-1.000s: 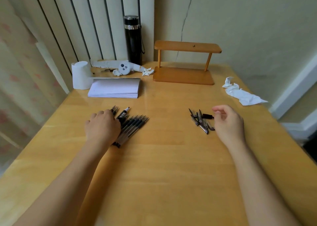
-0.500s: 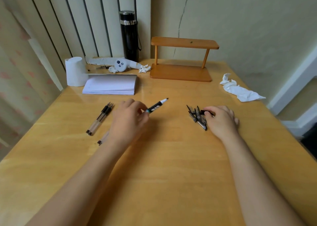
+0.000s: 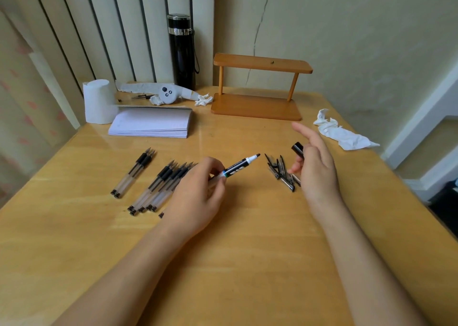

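Note:
My left hand (image 3: 195, 192) grips an uncapped black-and-white marker (image 3: 241, 166), its tip pointing up and to the right above the table. My right hand (image 3: 314, 167) pinches the marker's black cap (image 3: 298, 149) between thumb and middle fingers, with the index finger stretched out. The cap is a short way right of the marker's tip. Under my right hand lies a pile of dark pen caps (image 3: 281, 172). Left of my left hand lie several uncapped clear pens (image 3: 161, 187), with two more pens (image 3: 135, 174) set apart further left.
On the wooden table (image 3: 247, 263) stand a wooden shelf stand (image 3: 257, 105), a black flask (image 3: 182, 53), a tissue roll (image 3: 96, 101) and a stack of paper (image 3: 151, 123). A white controller (image 3: 168, 94) and crumpled tissues (image 3: 342, 133) lie near the back and right.
My right hand has lifted off the cap pile with the black cap. My left hand holds the marker a little further right, and the cluster of pens behind it is now uncovered.

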